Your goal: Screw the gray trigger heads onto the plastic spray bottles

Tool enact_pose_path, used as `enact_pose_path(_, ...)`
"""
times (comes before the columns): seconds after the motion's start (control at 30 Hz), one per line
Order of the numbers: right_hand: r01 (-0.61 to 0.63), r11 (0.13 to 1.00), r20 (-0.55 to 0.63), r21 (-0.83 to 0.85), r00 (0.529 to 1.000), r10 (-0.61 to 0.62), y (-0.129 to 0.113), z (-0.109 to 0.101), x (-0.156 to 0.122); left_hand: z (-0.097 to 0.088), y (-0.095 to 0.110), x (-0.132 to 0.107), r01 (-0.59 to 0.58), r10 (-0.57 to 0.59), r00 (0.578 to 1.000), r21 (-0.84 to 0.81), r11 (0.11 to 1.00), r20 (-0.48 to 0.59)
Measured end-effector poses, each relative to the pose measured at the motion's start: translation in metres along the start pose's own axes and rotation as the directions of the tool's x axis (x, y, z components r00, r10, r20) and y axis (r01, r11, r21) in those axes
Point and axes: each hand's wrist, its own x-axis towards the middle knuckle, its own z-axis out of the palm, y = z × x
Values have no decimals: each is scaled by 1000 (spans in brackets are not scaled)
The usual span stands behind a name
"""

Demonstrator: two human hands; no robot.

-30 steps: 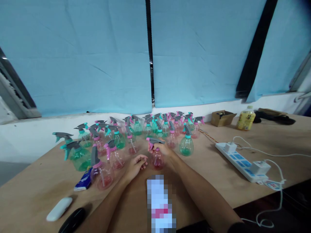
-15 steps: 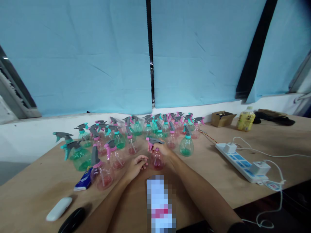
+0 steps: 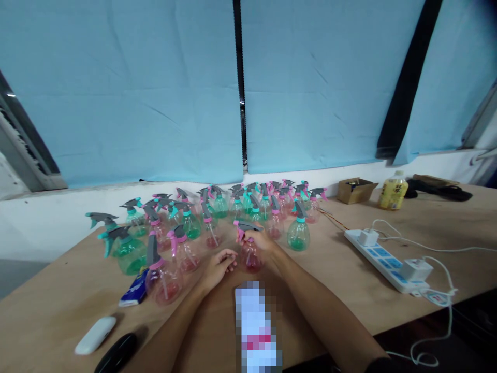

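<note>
A pink spray bottle with a grey and pink head stands upright on the table in front of me. My right hand is wrapped round its neck just under the trigger head, and some fingers are hidden behind it. Beside the bottle's left side, my left hand rests on the table with loosely curled fingers and nothing in it. Left of that hand stand another pink spray bottle and one behind it. A green spray bottle with a turquoise trigger is to the right of my right hand.
Several more pink and green spray bottles crowd the table's back. A blurred-out phone-like object lies between my forearms. At left are a blue packet, a white case and a black object. A power strip with cables lies right.
Almost nothing differs. My right hand keeps its hold on the pink spray bottle and my left hand stays on the table; the view has shifted very slightly.
</note>
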Motion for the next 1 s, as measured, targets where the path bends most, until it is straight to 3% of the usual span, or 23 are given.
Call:
enact_pose_path(0.2, -50, 998, -68, -37, 997, 47, 6, -3, 2, 0, 0, 1, 21, -21, 1000, -1, 1000, 5)
enact_pose_path(0.43, -8, 1000, -126, 0, 992, 8, 12, 8, 2, -1, 0, 1, 16, -16, 1000, -5, 1000, 3)
enact_pose_path(0.6, 162, 978, -209, -134, 960, -188, 22, 18, 2, -3, -6, 5, 32, -35, 998, -68, 997, -47)
enact_pose_path(0.77, 297, 851, -184, -433, 895, -406, 21, 21, -2, -3, -12, 7, 41, -49, 996, -124, 991, -67)
enact_pose_path(1.0, 277, 588, -128, -760, 824, -552, 30, 24, -7, 2, 1, -1, -18, 3, 994, -130, 991, -111)
